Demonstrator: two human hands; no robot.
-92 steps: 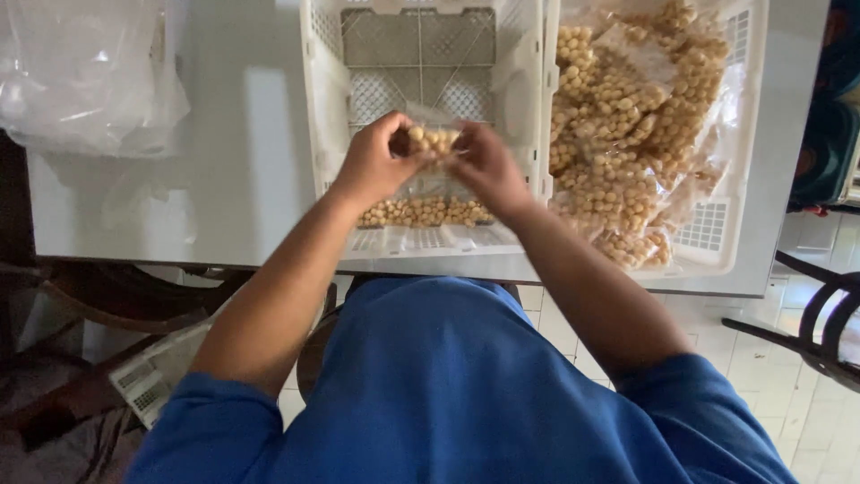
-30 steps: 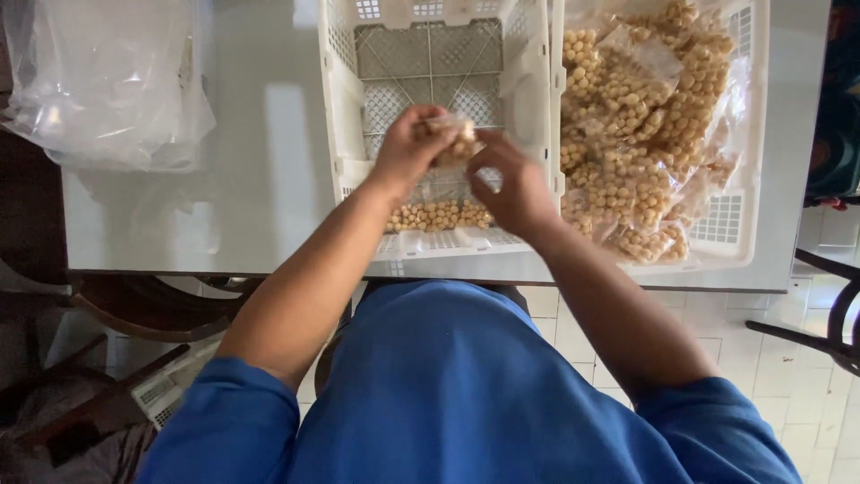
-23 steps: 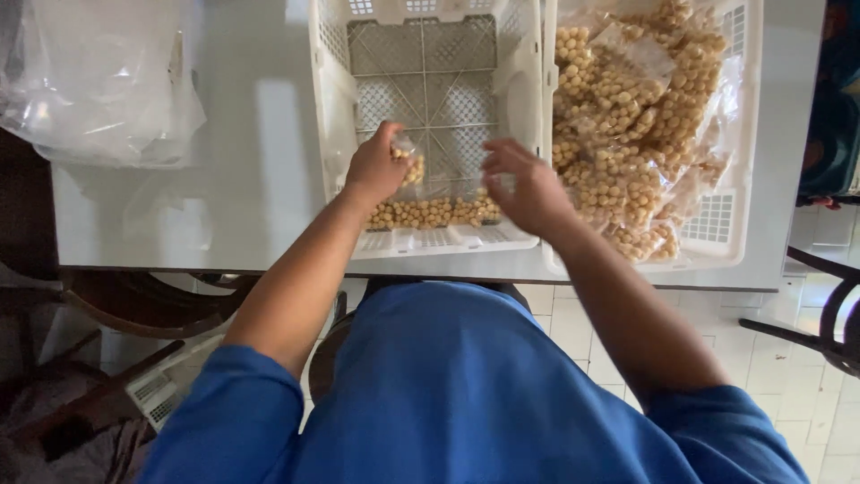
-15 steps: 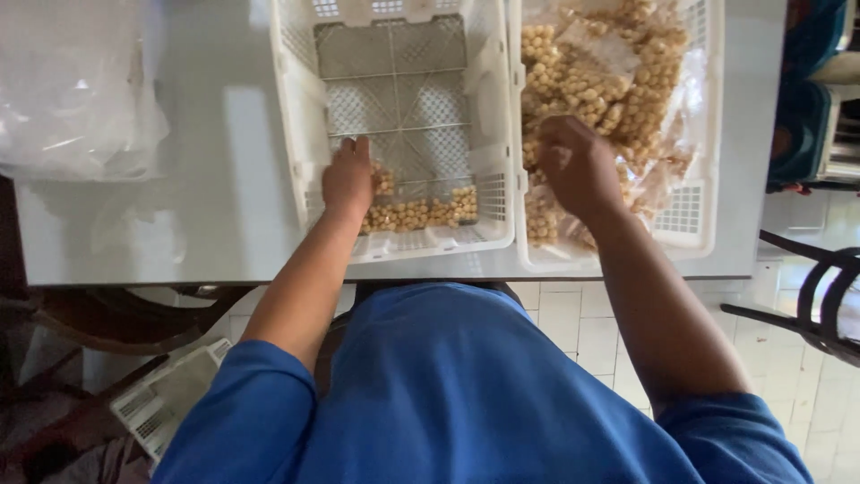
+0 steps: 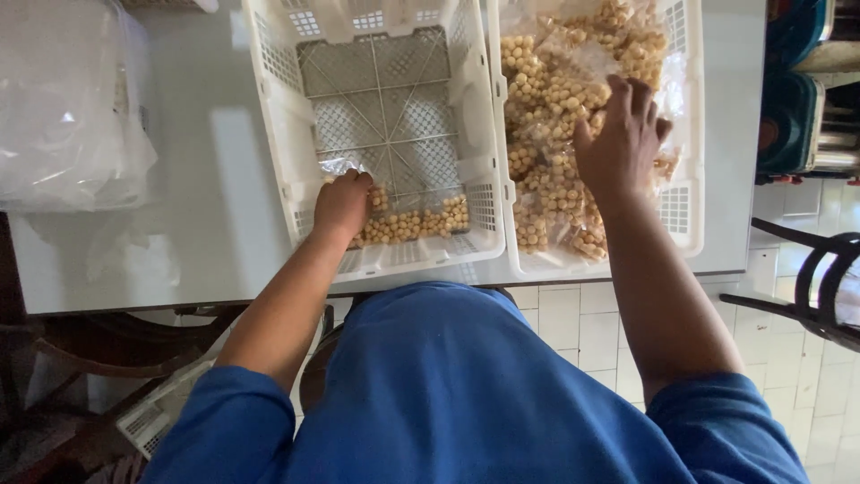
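Observation:
My left hand [image 5: 343, 204] reaches into the left white plastic crate [image 5: 287, 108]. Its fingers curl down on a clear packet of small beige snack balls [image 5: 414, 224] lying along the crate's near wall. My right hand [image 5: 621, 134] rests with fingers spread on a heap of clear packets of the same beige balls [image 5: 546, 99], which fills the right white crate [image 5: 683, 206]. Most of the left crate's mesh floor is bare. Both forearms are bare, coming out of blue sleeves.
Both crates stand side by side on a white table [image 5: 206, 179]. A pile of clear plastic bags [image 5: 67, 108] lies at the table's left end. Dark metal chair parts [image 5: 820, 287] stand at the right over a tiled floor; another white crate [image 5: 161, 412] sits under the table.
Both hands were together over the left crate on one packet. My left hand has lowered it to the crate's near wall, and my right hand has moved right onto the heap.

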